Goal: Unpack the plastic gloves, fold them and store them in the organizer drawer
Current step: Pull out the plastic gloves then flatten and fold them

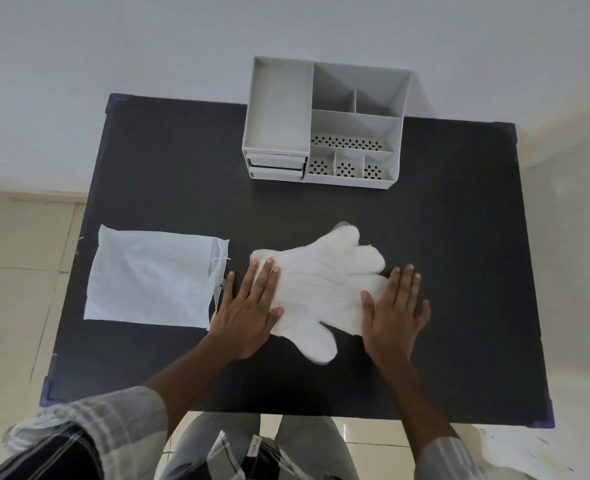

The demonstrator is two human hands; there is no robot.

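White translucent plastic gloves (321,282) lie flat in a stack on the dark table (169,174), fingers pointing right and away, thumb toward me. My left hand (248,310) rests flat on the cuff end, fingers spread. My right hand (393,306) lies flat on the glove fingers at the right edge. Neither hand grips anything. The flat white packaging bag (151,275) lies to the left of the gloves. The grey desk organizer (324,123) stands at the far edge, its two small drawers (276,166) closed at the lower left front.
The organizer has several open compartments, some with perforated floors. The table has purple corner guards (49,393). Tiled floor surrounds the table, and a white wall rises behind it.
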